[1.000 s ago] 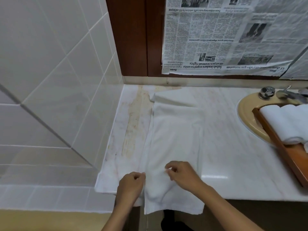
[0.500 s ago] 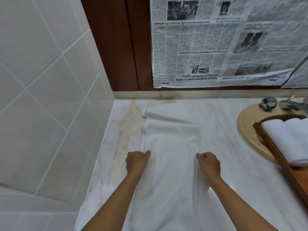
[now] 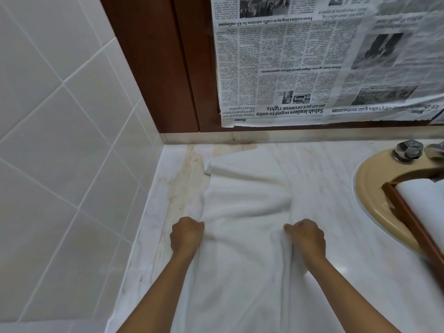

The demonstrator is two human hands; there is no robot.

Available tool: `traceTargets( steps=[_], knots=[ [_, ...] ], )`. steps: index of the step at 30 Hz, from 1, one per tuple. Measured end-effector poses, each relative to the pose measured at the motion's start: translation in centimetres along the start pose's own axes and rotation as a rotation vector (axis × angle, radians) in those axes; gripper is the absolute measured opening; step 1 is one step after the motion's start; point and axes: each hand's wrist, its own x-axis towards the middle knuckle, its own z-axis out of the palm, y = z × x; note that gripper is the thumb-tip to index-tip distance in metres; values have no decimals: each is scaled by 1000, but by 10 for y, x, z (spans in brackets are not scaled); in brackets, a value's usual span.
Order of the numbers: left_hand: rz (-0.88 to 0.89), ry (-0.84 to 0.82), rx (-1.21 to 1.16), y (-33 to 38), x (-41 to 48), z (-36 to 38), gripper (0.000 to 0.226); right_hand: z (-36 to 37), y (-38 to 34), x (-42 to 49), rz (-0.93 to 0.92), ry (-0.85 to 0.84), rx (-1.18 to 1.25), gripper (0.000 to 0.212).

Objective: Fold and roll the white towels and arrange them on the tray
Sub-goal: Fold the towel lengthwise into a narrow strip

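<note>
1. A white towel [image 3: 242, 212] lies spread lengthwise on the marble tabletop [image 3: 336, 212]. It runs from 6 o'clock at the near edge toward 12 o'clock, and its far end is folded into a point.
2. The left hand [image 3: 186, 236] sits at the towel's 9 o'clock edge. Its fingers are curled tight and pinch the cloth there.
3. The right hand [image 3: 306, 239] sits at the 3 o'clock edge, also curled into a fist. It grips a bunched ridge of the towel that runs back beneath the wrist.
4. The cloth between the two hands is wrinkled.
5. At 3 o'clock from the towel, well apart, a wooden tray [image 3: 408, 219] rests over a beige basin [image 3: 374, 188]. A rolled towel [image 3: 425, 203] lies in the tray.
6. A metal tap handle [image 3: 408, 150] stands at 2 o'clock on the basin's rim.
7. Newspaper [image 3: 324, 63] hangs upside down at 1 o'clock, with a wooden panel [image 3: 156, 56] at 11 o'clock and a tiled wall [image 3: 60, 116] at 9 o'clock.
</note>
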Motion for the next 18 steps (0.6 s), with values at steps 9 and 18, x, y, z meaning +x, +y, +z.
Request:
traceTargets(
  steps=[9, 18],
  knots=[
    [-31, -57, -52, 44, 22, 0, 38, 10, -25, 31, -105, -31, 14, 35],
    [-72, -33, 14, 23, 20, 6, 23, 7, -18, 33, -48, -89, 107, 28]
  ],
)
